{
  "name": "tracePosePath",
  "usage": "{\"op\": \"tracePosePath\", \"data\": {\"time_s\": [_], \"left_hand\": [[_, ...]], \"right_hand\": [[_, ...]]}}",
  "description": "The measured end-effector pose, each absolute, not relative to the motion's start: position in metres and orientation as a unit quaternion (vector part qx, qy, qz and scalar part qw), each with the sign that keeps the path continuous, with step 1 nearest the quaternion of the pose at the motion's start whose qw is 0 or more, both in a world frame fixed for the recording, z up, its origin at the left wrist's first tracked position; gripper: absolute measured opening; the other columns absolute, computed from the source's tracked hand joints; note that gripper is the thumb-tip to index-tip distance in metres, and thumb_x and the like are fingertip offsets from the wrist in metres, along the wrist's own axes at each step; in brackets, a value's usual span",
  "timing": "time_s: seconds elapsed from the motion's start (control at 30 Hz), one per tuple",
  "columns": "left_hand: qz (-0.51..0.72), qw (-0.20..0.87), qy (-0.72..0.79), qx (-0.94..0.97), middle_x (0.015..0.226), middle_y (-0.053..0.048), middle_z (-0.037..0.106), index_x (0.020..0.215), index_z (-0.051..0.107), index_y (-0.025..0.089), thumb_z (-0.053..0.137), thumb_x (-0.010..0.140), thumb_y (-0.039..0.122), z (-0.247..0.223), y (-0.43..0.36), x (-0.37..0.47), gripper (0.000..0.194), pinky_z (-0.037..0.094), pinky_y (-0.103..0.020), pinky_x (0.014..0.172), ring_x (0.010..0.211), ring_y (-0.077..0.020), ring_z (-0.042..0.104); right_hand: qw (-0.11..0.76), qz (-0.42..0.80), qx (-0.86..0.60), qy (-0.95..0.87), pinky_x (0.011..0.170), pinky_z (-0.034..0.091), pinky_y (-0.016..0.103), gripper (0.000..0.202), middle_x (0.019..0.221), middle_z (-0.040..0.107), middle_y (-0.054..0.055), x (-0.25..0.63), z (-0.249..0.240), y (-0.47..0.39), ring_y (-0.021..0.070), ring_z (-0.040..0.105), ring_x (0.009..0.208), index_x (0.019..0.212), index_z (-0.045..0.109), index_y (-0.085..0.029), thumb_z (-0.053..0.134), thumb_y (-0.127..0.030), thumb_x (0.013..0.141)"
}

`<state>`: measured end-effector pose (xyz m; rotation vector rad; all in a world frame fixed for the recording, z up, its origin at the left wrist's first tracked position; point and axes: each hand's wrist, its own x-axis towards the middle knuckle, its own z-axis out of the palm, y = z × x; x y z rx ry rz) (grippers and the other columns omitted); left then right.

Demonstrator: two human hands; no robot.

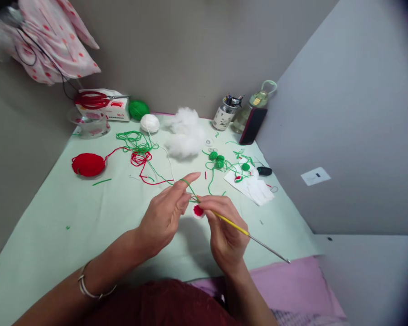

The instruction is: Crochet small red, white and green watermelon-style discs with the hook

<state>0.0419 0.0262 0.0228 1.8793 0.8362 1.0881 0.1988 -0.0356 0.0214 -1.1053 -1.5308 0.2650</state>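
My right hand (228,228) grips a crochet hook (231,222) with a yellow handle; its bare metal end points down to the right. Green yarn (189,183) runs over the raised index finger of my left hand (166,215), whose other fingers are curled and pinch the yarn near the hook's working tip. Just below the fingertips, between both hands, is a small round crocheted piece (197,210), red in the middle with a white edge. My fingers partly hide the stitches and the hook's tip, and I cannot tell which hand bears the piece.
Behind my hands lie tangled green yarn (136,142), a red yarn ball (88,164), a white yarn ball (150,123) and fluffy white stuffing (185,133). Small green crocheted balls (219,161), white tissue (255,188), a propped phone (254,126) and a pen cup (224,114) are to the right.
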Motion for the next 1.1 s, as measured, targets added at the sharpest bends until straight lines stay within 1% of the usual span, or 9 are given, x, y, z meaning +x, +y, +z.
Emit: {"op": "tracePosePath", "data": {"time_s": [0.07, 0.17, 0.27, 0.37, 0.43, 0.57, 0.77, 0.97, 1.1], "left_hand": [[0.453, 0.396, 0.319, 0.732, 0.086, 0.001, 0.064, 0.149, 0.054, 0.025, 0.046, 0.105, 0.015, 0.019, 0.025, 0.043, 0.045, 0.053, -0.027, 0.08, 0.078, -0.0148, 0.062], [0.486, 0.444, 0.331, 0.677, 0.089, 0.002, 0.069, 0.146, 0.057, 0.028, 0.057, 0.103, 0.016, 0.017, 0.021, 0.045, 0.045, 0.054, -0.027, 0.085, 0.081, -0.0139, 0.065], [0.506, 0.524, 0.351, 0.588, 0.091, 0.001, 0.075, 0.136, 0.065, 0.027, 0.072, 0.096, 0.02, 0.021, 0.019, 0.048, 0.041, 0.055, -0.027, 0.089, 0.087, -0.0146, 0.07], [0.514, 0.584, 0.357, 0.517, 0.089, 0.002, 0.077, 0.13, 0.068, 0.025, 0.08, 0.09, 0.023, 0.029, 0.017, 0.049, 0.041, 0.057, -0.025, 0.086, 0.085, -0.0139, 0.072], [0.505, 0.608, 0.362, 0.495, 0.086, 0.003, 0.076, 0.127, 0.07, 0.024, 0.08, 0.09, 0.023, 0.034, 0.016, 0.048, 0.039, 0.057, -0.024, 0.082, 0.081, -0.0127, 0.071], [0.489, 0.646, 0.361, 0.463, 0.084, 0.004, 0.073, 0.124, 0.072, 0.026, 0.077, 0.094, 0.027, 0.038, 0.017, 0.045, 0.031, 0.057, -0.023, 0.085, 0.081, -0.011, 0.07], [0.509, 0.63, 0.374, 0.452, 0.083, 0.003, 0.073, 0.119, 0.072, 0.021, 0.084, 0.086, 0.025, 0.042, 0.023, 0.045, 0.036, 0.06, -0.028, 0.08, 0.075, -0.0142, 0.072], [0.468, 0.652, 0.352, 0.481, 0.089, 0.0, 0.075, 0.119, 0.07, 0.021, 0.074, 0.093, 0.02, 0.039, 0.02, 0.045, 0.026, 0.057, -0.027, 0.086, 0.085, -0.0142, 0.071], [0.427, 0.684, 0.343, 0.482, 0.095, 0.001, 0.071, 0.123, 0.069, 0.023, 0.071, 0.095, 0.021, 0.039, 0.017, 0.042, 0.028, 0.053, -0.023, 0.085, 0.088, -0.0117, 0.067]], "right_hand": [[0.581, 0.109, -0.476, -0.652, 0.076, 0.061, 0.033, 0.033, 0.102, 0.077, 0.006, 0.198, 0.021, -0.035, 0.0186, 0.073, 0.096, 0.112, 0.073, -0.024, 0.057, 0.001, 0.097], [0.583, 0.104, -0.48, -0.647, 0.076, 0.062, 0.034, 0.032, 0.101, 0.078, 0.006, 0.197, 0.022, -0.035, 0.0186, 0.074, 0.095, 0.113, 0.073, -0.024, 0.058, 0.0, 0.098], [0.588, 0.079, -0.488, -0.64, 0.075, 0.063, 0.035, 0.031, 0.1, 0.079, 0.006, 0.195, 0.023, -0.034, 0.0196, 0.075, 0.095, 0.112, 0.073, -0.025, 0.057, -0.003, 0.099], [0.591, 0.065, -0.494, -0.634, 0.075, 0.064, 0.035, 0.03, 0.1, 0.079, 0.006, 0.194, 0.024, -0.033, 0.0197, 0.075, 0.095, 0.112, 0.074, -0.025, 0.058, -0.004, 0.099], [0.593, 0.07, -0.493, -0.632, 0.076, 0.064, 0.034, 0.03, 0.101, 0.078, 0.006, 0.193, 0.024, -0.033, 0.0191, 0.075, 0.095, 0.111, 0.075, -0.025, 0.059, -0.004, 0.098], [0.601, 0.08, -0.485, -0.63, 0.077, 0.064, 0.033, 0.033, 0.102, 0.077, 0.006, 0.192, 0.024, -0.034, 0.0185, 0.075, 0.095, 0.114, 0.075, -0.026, 0.06, -0.002, 0.097], [0.6, 0.057, -0.485, -0.633, 0.077, 0.064, 0.034, 0.034, 0.101, 0.078, 0.006, 0.193, 0.024, -0.033, 0.0187, 0.074, 0.095, 0.113, 0.074, -0.025, 0.059, 0.0, 0.097], [0.6, 0.049, -0.489, -0.631, 0.079, 0.064, 0.032, 0.032, 0.101, 0.077, 0.006, 0.194, 0.026, -0.031, 0.0176, 0.074, 0.095, 0.112, 0.075, -0.025, 0.06, -0.001, 0.096], [0.593, 0.001, -0.488, -0.64, 0.075, 0.065, 0.032, 0.032, 0.101, 0.077, 0.006, 0.191, 0.023, -0.03, 0.0183, 0.076, 0.091, 0.114, 0.075, -0.026, 0.062, -0.003, 0.096]]}}
